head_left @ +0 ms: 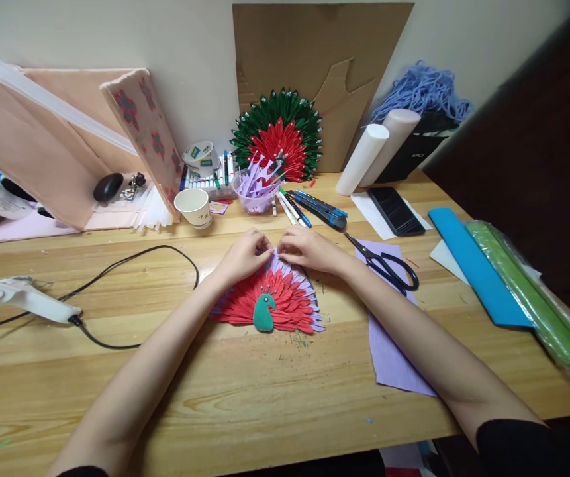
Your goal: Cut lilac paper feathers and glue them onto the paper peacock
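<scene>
A paper peacock (pixel 285 298) lies flat on the table, with a green body, layered red feathers and an outer ring of purple crepe-paper feathers (pixel 314 301). At its top edge, the fingers of my left hand (pixel 247 253) are pinched on a purple paper feather. My right hand (pixel 309 250) is just beside it, its thumb and fingers closed on the same purple edge. The fingertips of both hands nearly meet there, and they hide part of the rim. To the right, black scissors (pixel 386 265) rest on a sheet of purple crepe paper (pixel 396 351), under my right forearm.
A white hot glue gun (pixel 31 301) with a black cord lies left. Behind my hands stand a paper cup (pixel 194 209), a bowl of purple scraps (pixel 256 195), markers (pixel 292 209) and a finished green-and-red fan (pixel 277 136). A phone (pixel 396 211) and paper rolls (pixel 533 291) sit right.
</scene>
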